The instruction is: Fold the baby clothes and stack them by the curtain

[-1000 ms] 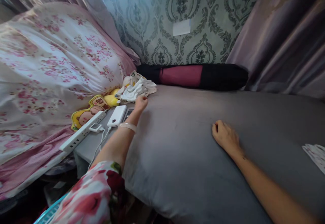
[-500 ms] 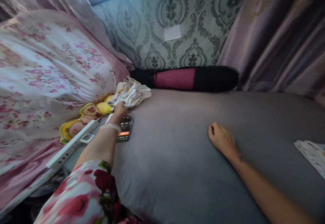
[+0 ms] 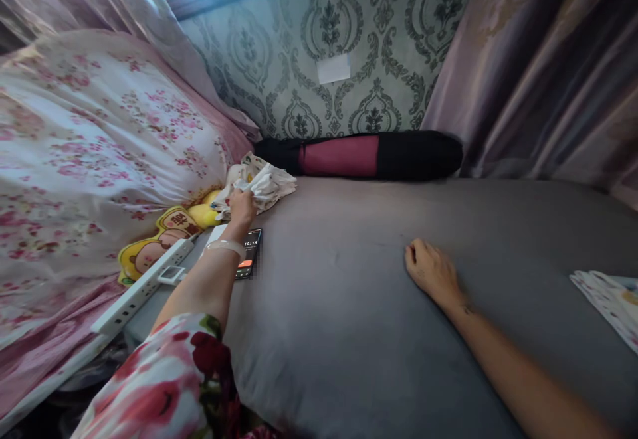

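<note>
My left hand (image 3: 242, 207) is closed on a crumpled white cloth (image 3: 272, 183) at the far left of the grey bed surface (image 3: 339, 299). Its fingertips are partly hidden in the folds. Under my left wrist lies a phone (image 3: 250, 253) with a running timer, partly covered by the forearm. My right hand (image 3: 431, 271) rests on the sheet with its fingers curled in, and nothing shows in it. At the right edge, a folded patterned cloth (image 3: 605, 299) lies apart from that hand.
A white power strip (image 3: 142, 286) with a plugged-in charger (image 3: 172, 275) runs along the left edge beside a yellow cartoon cushion (image 3: 149, 253). A black and maroon roll (image 3: 343, 157) lies against the wall. Floral fabric (image 3: 114, 140) bulges at left; a curtain (image 3: 523, 93) hangs at right.
My left hand has shifted slightly right and up at the white cloth, with part of the cloth lifted in its grip. My right hand stays nearly in place; the view has turned a little.
</note>
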A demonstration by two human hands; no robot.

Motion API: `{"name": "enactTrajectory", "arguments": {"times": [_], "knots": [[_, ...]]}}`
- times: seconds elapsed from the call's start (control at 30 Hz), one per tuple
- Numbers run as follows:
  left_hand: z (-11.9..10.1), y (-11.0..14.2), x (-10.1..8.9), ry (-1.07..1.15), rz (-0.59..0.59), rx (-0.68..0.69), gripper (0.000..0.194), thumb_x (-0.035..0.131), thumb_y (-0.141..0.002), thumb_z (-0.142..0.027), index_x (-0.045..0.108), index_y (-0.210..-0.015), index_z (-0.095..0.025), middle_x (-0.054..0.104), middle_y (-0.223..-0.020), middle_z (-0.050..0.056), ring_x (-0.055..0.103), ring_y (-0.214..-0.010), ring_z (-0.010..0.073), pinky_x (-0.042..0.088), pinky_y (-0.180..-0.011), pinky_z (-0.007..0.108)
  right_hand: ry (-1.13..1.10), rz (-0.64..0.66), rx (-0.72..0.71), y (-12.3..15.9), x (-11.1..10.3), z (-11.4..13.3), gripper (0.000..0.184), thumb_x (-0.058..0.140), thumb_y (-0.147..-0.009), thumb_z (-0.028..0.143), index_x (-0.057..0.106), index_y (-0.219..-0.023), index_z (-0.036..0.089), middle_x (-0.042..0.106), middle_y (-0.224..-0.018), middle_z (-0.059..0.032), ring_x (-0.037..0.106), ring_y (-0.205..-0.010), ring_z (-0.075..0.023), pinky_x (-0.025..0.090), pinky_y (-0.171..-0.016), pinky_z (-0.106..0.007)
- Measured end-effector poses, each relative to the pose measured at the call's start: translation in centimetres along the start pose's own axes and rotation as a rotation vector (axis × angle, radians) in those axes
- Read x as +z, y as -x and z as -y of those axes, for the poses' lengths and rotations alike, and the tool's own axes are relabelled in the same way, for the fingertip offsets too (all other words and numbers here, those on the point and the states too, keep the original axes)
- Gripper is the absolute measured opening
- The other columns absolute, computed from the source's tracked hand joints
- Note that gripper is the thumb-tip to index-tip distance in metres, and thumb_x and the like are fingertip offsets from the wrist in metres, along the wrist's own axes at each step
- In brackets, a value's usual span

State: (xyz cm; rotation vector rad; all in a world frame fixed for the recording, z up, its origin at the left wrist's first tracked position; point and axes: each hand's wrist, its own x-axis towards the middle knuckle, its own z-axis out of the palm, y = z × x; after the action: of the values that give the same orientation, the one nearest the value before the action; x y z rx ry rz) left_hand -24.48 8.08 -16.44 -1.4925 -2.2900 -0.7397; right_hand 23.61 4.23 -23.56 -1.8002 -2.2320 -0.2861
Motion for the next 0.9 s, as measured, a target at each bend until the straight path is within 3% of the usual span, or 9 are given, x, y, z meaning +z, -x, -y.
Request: {"name": "enactTrajectory", "arguments": {"times": [0.17, 0.4, 0.53, 0.7, 0.9], "knots": [[-3.9, -1.2, 0.1, 0.218, -0.156, 0.137, 0.019, 0.05, -0.085, -0.025, 0.065, -0.077, -0.016, 0.056, -0.091, 0.01, 0.052, -0.095, 0.0245, 0.042, -0.093, 0.041, 0.003, 0.003, 0.005, 0.0, -0.1, 0.0, 0.022, 0.038, -0.096, 0.027, 0.054, -0.084, 0.018, 0.066, -0.083, -0.0099, 0.06, -0.076, -0.0213, 0.031, -0.063, -0.032], [-10.5, -0.9, 0.3, 0.503, -0.269, 0.215, 0.019, 0.048, -0.091, -0.024, 0.065, -0.089, -0.017, 0.06, -0.094, 0.01, 0.055, -0.093, 0.0212, 0.043, -0.09, 0.034, -0.007, 0.008, 0.016, 0.0, 0.1, 0.0, 0.023, 0.038, -0.096, 0.028, 0.055, -0.085, 0.018, 0.066, -0.085, -0.0103, 0.06, -0.076, -0.0214, 0.032, -0.064, -0.032], [-14.1, 0.9, 0.6, 0.618, -0.255, 0.218, 0.017, 0.049, -0.093, -0.024, 0.064, -0.088, -0.02, 0.061, -0.084, 0.006, 0.056, -0.088, 0.0192, 0.044, -0.085, 0.032, -0.018, 0.016, 0.021, -0.1, 0.3, -0.1, 0.023, 0.038, -0.096, 0.029, 0.055, -0.086, 0.018, 0.066, -0.085, -0.01, 0.06, -0.077, -0.0211, 0.032, -0.065, -0.032], [-18.2, 3.8, 1.3, 0.772, -0.224, 0.228, 0.019, 0.048, -0.095, -0.029, 0.064, -0.094, -0.019, 0.063, -0.087, 0.005, 0.057, -0.084, 0.0172, 0.045, -0.082, 0.032, -0.034, 0.004, 0.013, 0.0, 0.3, -0.2, 0.024, 0.037, -0.096, 0.028, 0.057, -0.088, 0.017, 0.066, -0.087, -0.0109, 0.06, -0.078, -0.0215, 0.033, -0.065, -0.031], [-23.6, 7.9, 1.6, 1.035, -0.113, 0.152, 0.019, 0.052, -0.093, -0.035, 0.065, -0.09, -0.021, 0.062, -0.084, 0.004, 0.058, -0.083, 0.0161, 0.046, -0.079, 0.029, -0.088, 0.002, 0.027, 0.0, 0.4, -0.3, 0.025, 0.037, -0.095, 0.029, 0.058, -0.089, 0.017, 0.066, -0.088, -0.0111, 0.059, -0.079, -0.0216, 0.034, -0.065, -0.031]]}}
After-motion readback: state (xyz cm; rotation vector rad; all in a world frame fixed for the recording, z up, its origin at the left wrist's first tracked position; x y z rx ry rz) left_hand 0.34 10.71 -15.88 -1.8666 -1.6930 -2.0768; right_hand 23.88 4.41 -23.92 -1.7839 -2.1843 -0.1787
